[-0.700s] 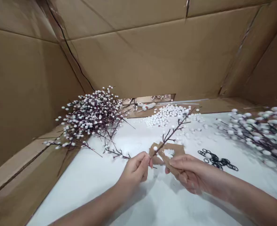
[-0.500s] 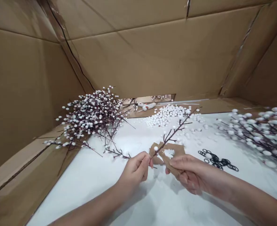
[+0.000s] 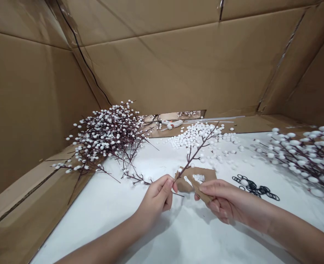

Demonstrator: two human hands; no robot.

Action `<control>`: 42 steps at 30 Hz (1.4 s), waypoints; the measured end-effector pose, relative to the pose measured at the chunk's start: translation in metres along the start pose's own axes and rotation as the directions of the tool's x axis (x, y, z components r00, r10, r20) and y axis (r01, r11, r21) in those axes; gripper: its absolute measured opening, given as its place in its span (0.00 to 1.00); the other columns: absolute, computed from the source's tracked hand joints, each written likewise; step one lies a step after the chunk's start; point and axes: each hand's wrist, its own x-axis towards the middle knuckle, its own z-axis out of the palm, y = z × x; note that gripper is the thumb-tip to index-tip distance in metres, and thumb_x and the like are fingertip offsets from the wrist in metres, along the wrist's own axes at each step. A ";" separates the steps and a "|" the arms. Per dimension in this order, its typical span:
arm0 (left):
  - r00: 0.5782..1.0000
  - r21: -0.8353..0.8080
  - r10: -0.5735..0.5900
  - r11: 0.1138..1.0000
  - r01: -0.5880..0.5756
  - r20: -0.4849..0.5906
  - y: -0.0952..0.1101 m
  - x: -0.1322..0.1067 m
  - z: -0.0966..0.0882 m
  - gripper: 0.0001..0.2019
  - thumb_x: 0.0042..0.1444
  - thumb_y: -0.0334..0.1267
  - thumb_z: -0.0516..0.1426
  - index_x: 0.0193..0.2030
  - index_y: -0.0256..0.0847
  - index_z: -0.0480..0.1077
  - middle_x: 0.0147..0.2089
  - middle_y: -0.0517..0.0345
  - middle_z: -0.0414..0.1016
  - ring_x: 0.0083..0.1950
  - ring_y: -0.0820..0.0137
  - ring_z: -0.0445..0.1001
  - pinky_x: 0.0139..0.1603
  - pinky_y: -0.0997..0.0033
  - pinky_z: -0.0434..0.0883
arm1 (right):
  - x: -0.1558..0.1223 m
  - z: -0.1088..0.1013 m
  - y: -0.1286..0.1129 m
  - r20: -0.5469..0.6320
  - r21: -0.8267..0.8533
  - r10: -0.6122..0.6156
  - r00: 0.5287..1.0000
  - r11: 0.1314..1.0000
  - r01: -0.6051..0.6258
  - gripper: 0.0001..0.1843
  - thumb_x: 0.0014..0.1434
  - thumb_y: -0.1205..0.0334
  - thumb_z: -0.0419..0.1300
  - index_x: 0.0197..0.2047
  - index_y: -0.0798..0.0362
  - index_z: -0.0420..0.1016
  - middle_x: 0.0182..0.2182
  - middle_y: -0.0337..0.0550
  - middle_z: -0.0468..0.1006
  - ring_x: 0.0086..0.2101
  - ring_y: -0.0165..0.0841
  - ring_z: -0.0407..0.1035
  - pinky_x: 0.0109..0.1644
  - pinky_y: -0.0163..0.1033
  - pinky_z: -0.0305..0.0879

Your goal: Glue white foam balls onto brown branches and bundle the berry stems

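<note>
Between thumb and fingers my left hand (image 3: 159, 195) pinches the lower end of a dark brown artificial twig (image 3: 196, 152). The twig slants up and to the right, its side shoots mostly bare, with a white berry low down near my fingers. My right hand (image 3: 222, 198) is closed on a small piece of brown cardboard (image 3: 203, 194) with a white smear along its edge. Behind it a larger cardboard piece (image 3: 208, 173) bears a blob of white glue-like paste (image 3: 198, 178). A berried twig (image 3: 136, 178) lies just left of my left hand.
A heap of berried twigs (image 3: 104, 135) stands at the left, more berried branches (image 3: 310, 154) at the right. Loose white berries (image 3: 195, 134) lie at the back, near a white glue gun (image 3: 172, 124). Black rings (image 3: 254, 187) lie on the right. Cardboard walls (image 3: 164, 73) enclose the white tabletop (image 3: 101, 212).
The twig in my left hand has swung left and stands steeper, apart from the small cardboard piece. My right hand has barely moved and keeps hold of that piece.
</note>
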 end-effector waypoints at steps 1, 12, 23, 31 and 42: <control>1.000 -0.007 0.003 1.000 -0.003 0.003 0.000 0.000 0.000 0.15 0.57 0.49 0.45 0.28 0.40 0.59 0.11 0.74 0.46 0.14 0.82 0.40 0.16 0.79 0.43 | 0.000 -0.001 0.000 0.002 -0.001 -0.001 1.000 1.000 0.001 0.15 0.51 0.51 0.61 0.31 0.57 0.74 0.14 0.31 0.61 0.14 0.19 0.52 0.17 0.24 0.54; 1.000 -0.007 0.004 1.000 -0.004 -0.015 0.000 0.001 -0.002 0.15 0.58 0.49 0.44 0.29 0.40 0.59 0.10 0.75 0.48 0.13 0.82 0.40 0.16 0.80 0.44 | 0.002 -0.002 -0.001 -0.030 0.011 0.003 1.000 1.000 -0.003 0.14 0.50 0.52 0.61 0.28 0.56 0.71 0.14 0.31 0.61 0.14 0.18 0.51 0.18 0.24 0.53; 0.999 0.218 0.001 0.976 0.006 -0.034 0.002 -0.003 -0.001 0.16 0.56 0.50 0.47 0.30 0.39 0.63 0.13 0.73 0.45 0.16 0.80 0.42 0.17 0.78 0.44 | -0.002 0.003 -0.003 -0.025 -0.027 0.029 0.999 0.999 -0.030 0.17 0.49 0.50 0.61 0.31 0.57 0.73 0.13 0.31 0.60 0.14 0.19 0.51 0.17 0.24 0.53; 1.000 0.259 0.008 0.966 -0.001 -0.029 0.000 -0.003 0.000 0.16 0.56 0.50 0.47 0.30 0.40 0.64 0.14 0.72 0.46 0.16 0.79 0.44 0.17 0.77 0.44 | -0.002 0.005 -0.005 -0.012 -0.034 0.046 0.999 0.998 -0.047 0.16 0.50 0.50 0.61 0.30 0.57 0.74 0.13 0.31 0.59 0.14 0.19 0.51 0.17 0.25 0.54; 1.000 0.284 0.011 0.959 -0.003 -0.025 -0.001 -0.003 0.000 0.17 0.56 0.52 0.46 0.30 0.40 0.64 0.14 0.72 0.45 0.16 0.79 0.45 0.18 0.77 0.45 | -0.004 0.006 -0.006 -0.010 -0.037 0.044 0.999 0.998 -0.044 0.17 0.50 0.49 0.61 0.31 0.57 0.74 0.13 0.31 0.60 0.14 0.19 0.51 0.17 0.25 0.54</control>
